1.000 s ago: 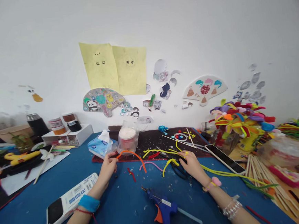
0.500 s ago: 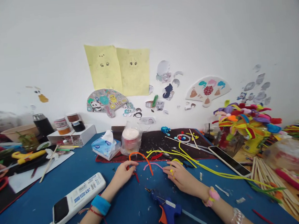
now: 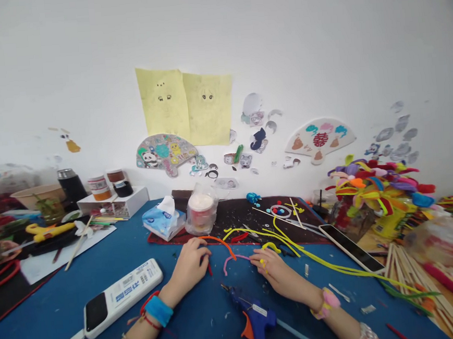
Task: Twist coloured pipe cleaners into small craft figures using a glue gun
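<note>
My left hand (image 3: 190, 265) is closed, with the fingers curled down over one end of a bent orange pipe cleaner (image 3: 218, 240). The pipe cleaner's free end arcs right and down. A short red piece (image 3: 210, 268) shows at the fingertips; whether they touch it I cannot tell. Between my hands a pink-purple pipe cleaner (image 3: 233, 257) bends in a hook, its right end in the fingertips of my right hand (image 3: 276, 271). A yellow ring sits on one right finger. Below lies a blue glue gun (image 3: 257, 318) with an orange trigger and a clear glue stick.
Long yellow pipe cleaners (image 3: 328, 267) run right, past a phone (image 3: 350, 248). A tissue pack (image 3: 163, 219) and a bagged jar (image 3: 201, 211) stand behind. A white power bank (image 3: 122, 298) lies left. Wooden sticks (image 3: 409, 270) and a colourful pipe-cleaner bunch (image 3: 380, 183) are right.
My left hand has turned over its end of the orange pipe cleaner, whose arc is lower and flatter. The pink-purple pipe cleaner has swung so its left end points down. The view shifted slightly.
</note>
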Demonstrator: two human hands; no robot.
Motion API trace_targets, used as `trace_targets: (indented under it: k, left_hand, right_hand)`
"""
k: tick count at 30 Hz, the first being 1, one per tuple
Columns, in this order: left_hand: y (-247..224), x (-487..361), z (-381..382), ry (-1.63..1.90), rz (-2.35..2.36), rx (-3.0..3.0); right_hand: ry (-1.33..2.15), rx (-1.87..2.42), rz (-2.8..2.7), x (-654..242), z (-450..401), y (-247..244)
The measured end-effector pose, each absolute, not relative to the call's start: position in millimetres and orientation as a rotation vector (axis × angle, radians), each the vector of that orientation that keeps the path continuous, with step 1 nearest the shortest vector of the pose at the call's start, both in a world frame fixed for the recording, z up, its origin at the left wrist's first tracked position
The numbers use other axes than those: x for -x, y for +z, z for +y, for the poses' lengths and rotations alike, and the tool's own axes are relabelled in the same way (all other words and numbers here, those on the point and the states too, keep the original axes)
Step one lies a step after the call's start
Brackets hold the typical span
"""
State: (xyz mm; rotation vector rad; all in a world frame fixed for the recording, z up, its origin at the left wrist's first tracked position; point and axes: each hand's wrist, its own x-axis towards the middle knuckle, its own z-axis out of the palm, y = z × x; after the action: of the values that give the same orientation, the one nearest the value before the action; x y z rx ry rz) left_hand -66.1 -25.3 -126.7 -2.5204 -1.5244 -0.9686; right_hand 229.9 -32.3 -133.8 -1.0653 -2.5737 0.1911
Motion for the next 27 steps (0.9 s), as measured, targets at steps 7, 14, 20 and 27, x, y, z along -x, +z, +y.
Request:
trace_targets:
  k: [7, 14, 20, 27]
  left_hand:
    - [-123.4, 60.4, -26.3, -1.041, -1.525, 2.691]
    - [-108.1, 52.2, -31.5, -1.334, -1.72, 2.768]
    - [-100.4, 45.7, -39.2, -1.345, -1.75, 2.914]
    - [-95.4, 41.8, -44.1, -1.703, -1.96, 3.048]
  right_hand:
    - [0.007, 1.018, -2.563, -228.0, -31.1, -131.5]
    - [-0.147, 0.876, -2.574, -220.8, -38.3, -122.5]
    - [-0.219, 0.814, -2.568, -215.7, -40.7, -120.1]
    - [0.121, 0.86, -2.438, -209.5, -49.2, -118.5]
